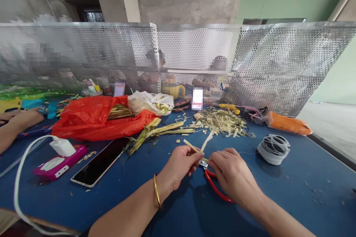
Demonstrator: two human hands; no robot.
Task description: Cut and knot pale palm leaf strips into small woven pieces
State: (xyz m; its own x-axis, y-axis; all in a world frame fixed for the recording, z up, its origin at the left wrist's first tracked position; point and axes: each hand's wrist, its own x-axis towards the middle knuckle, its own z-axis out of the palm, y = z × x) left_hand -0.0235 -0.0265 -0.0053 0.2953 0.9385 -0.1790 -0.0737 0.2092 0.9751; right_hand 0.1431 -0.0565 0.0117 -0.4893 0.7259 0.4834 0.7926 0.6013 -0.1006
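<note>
My left hand [182,164], with a gold bangle at the wrist, is closed in a pinch on a pale yellow-green plant strip [191,146]. A whitish, split end [206,141] sticks up beyond the fingers. Close by, my right hand [232,170] has its fingers curled at the other end of the strip, seemingly pinching it. Scissors with red handles [218,191] are below both hands, their metal pivot showing between them. The blades are mostly hidden, and whether the right hand also touches the scissors cannot be made out.
Ahead lie a heap of plant scraps [222,121] and longer stalks [158,131]. Left are a red plastic bag [83,118], a phone [98,164] and a magenta power strip [59,163]. Right are a wire coil [274,150] and an orange pouch [289,123]. Another person's hand [26,120] is far left.
</note>
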